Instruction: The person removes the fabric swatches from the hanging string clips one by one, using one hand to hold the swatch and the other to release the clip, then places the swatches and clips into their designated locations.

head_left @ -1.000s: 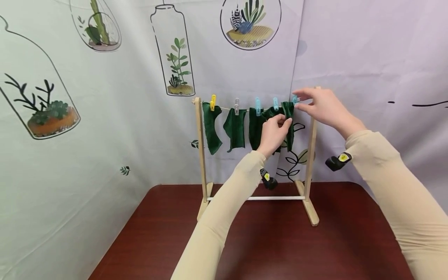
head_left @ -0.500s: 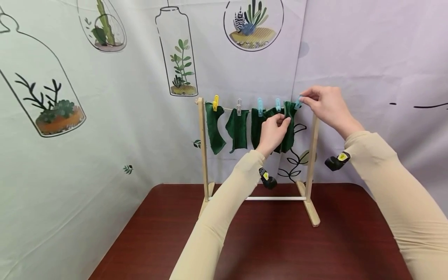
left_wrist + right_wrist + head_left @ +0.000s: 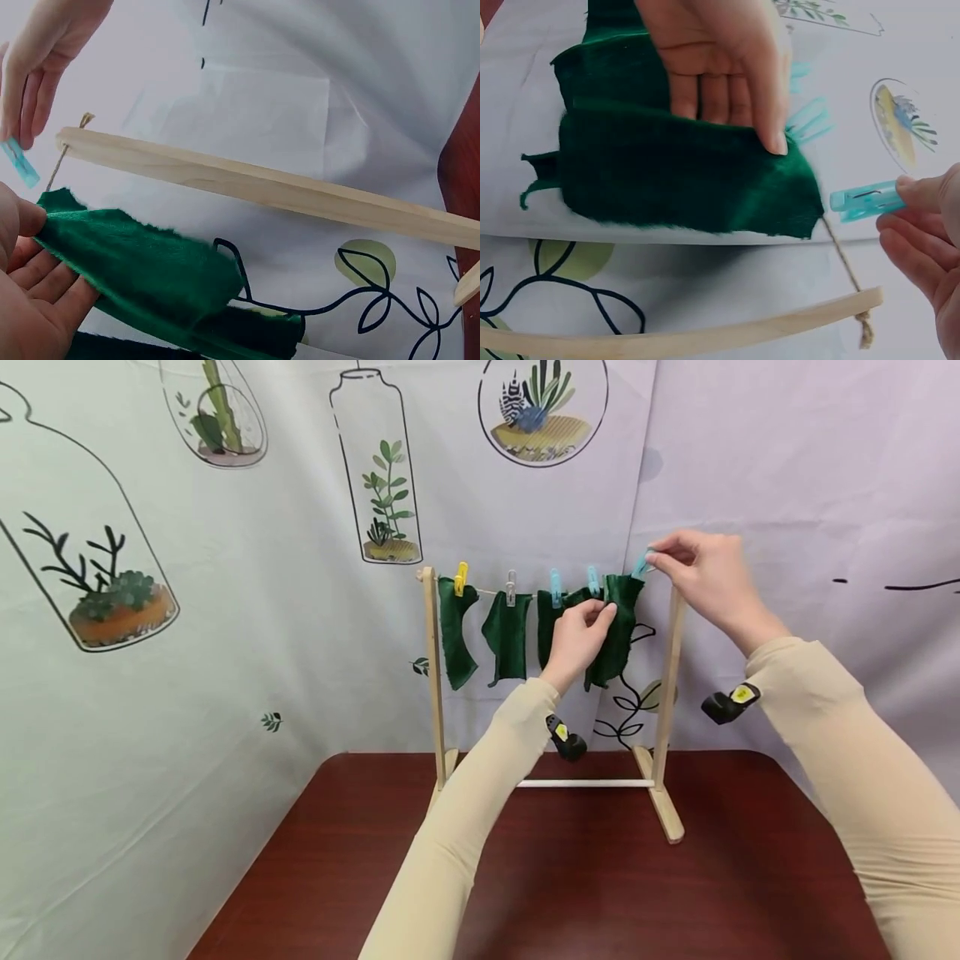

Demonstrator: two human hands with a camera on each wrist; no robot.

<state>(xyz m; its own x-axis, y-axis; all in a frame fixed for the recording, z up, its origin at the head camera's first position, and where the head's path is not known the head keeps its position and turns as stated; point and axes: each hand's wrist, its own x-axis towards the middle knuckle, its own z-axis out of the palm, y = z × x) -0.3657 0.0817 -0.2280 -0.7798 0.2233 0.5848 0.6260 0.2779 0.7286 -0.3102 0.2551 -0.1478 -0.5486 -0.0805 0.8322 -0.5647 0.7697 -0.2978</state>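
My left hand [image 3: 576, 642] pinches the top edge of a green cloth [image 3: 622, 631] between thumb and fingers, at the right end of the line. The cloth hangs down partly folded over in the left wrist view. Up and to the right, my right hand [image 3: 711, 578] pinches a light blue clothespin [image 3: 866, 200]. In the right wrist view the pin's tip points at the cloth's top corner, a small gap away. Just left of the held cloth, another blue clothespin [image 3: 593, 580] sits on the line, its cloth largely hidden behind my left hand.
A wooden rack [image 3: 667, 693] with a string [image 3: 842, 247] stands on a dark red table [image 3: 600, 877]. Further left hang green cloths under a yellow clothespin [image 3: 461, 579], a clear clothespin [image 3: 511, 588] and a blue clothespin [image 3: 556, 588]. A patterned curtain [image 3: 262, 568] hangs behind.
My right hand has moved up and right with the blue clothespin, away from the line. The green cloth, narrow and folded before, now hangs wider. My left hand keeps its pinch, shifting slightly left.
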